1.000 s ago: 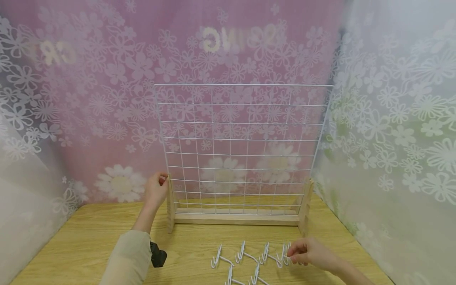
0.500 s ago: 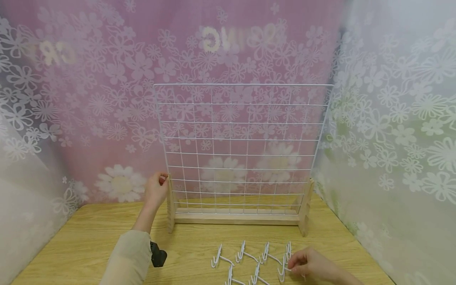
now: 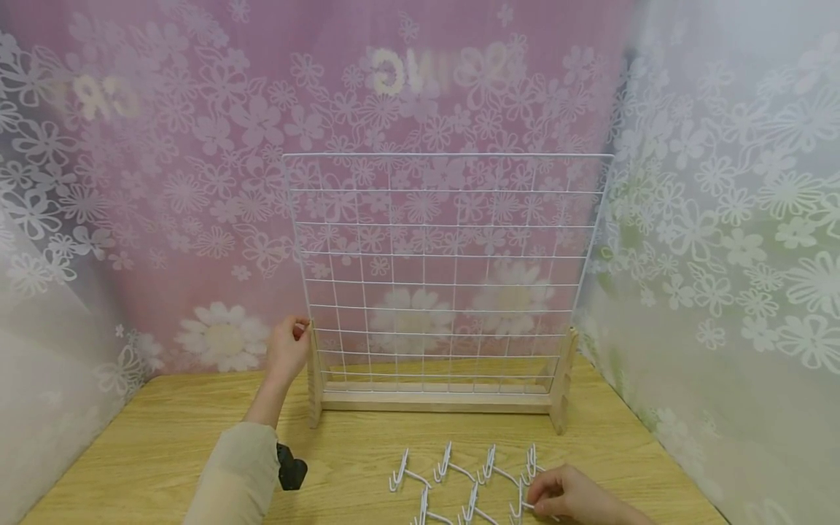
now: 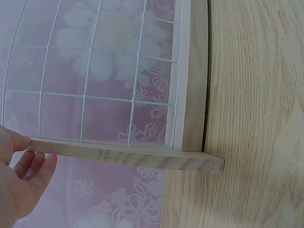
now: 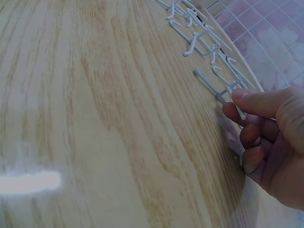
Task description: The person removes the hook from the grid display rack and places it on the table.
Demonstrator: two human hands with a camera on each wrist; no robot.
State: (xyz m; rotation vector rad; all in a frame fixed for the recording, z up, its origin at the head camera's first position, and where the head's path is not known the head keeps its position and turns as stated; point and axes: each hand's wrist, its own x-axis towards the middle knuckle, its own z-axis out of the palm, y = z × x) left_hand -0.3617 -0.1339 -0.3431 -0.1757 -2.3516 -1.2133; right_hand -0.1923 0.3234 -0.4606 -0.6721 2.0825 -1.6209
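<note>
A white wire grid panel (image 3: pixel 423 256) stands upright in a wooden stand (image 3: pixel 436 403). My left hand (image 3: pixel 287 354) pinches the upper end of the stand's left upright (image 4: pixel 142 159), thumb and fingers at its tip in the left wrist view. Down at the front right, my right hand (image 3: pixel 569 494) holds the arm of a white wire hook (image 3: pixel 520 503) between thumb and index finger, low over the table. The right wrist view shows this hook's double-pronged back (image 5: pixel 219 93) pointing away from the fingers. Several similar hooks (image 3: pixel 403 470) lie in two rows to its left.
The wood-grain table (image 3: pixel 354 467) carries the stand and the hooks. Behind rises a pink flowered curtain (image 3: pixel 230 284), with a pale flowered one (image 3: pixel 722 350) on the right. A black device (image 3: pixel 291 468) sits at the left sleeve (image 3: pixel 236 474).
My right hand has brought its hook from beside the last hook of the back row toward me, to the right end of the front row. The left hand has stayed put.
</note>
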